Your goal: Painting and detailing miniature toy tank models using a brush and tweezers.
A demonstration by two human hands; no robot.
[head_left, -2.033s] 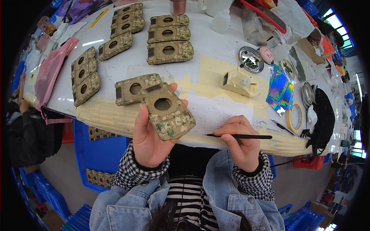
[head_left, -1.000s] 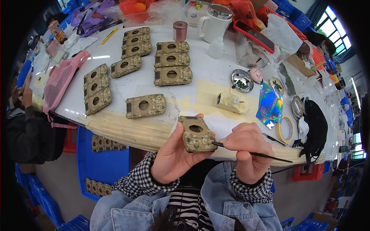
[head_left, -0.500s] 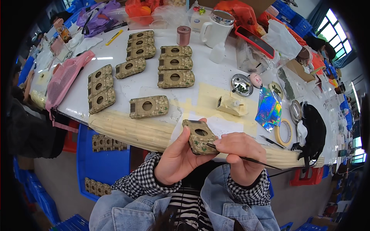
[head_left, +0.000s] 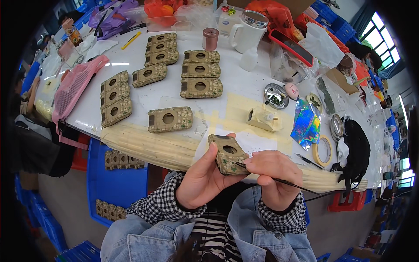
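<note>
My left hand [head_left: 198, 181] grips a camouflage-patterned model tank hull [head_left: 226, 150] with a round hole in its top, tilted above the table's front edge. Fingers of my right hand [head_left: 277, 177] are closed round slim black tweezers [head_left: 290, 184], whose tips meet the hull's near end beside small green specks. Whether anything sits between the tips is too small to tell. Past my hands lies a similar single hull [head_left: 170, 119]. More such hulls stand in rows, one row at the middle [head_left: 200, 87] and another at the left [head_left: 117, 112].
A tan block with a small peg [head_left: 264, 118] rests on masking tape. To its right are a round metal dish [head_left: 276, 96] with dark green bits, holographic sheets [head_left: 307, 124], a tape roll [head_left: 322, 152] and a black bag [head_left: 355, 148]. A blue tray [head_left: 115, 183] holds more hulls below left.
The hull in my left hand has tipped slightly and the tweezers' tips have shifted a little to the right along its near end. The whole view has moved slightly.
</note>
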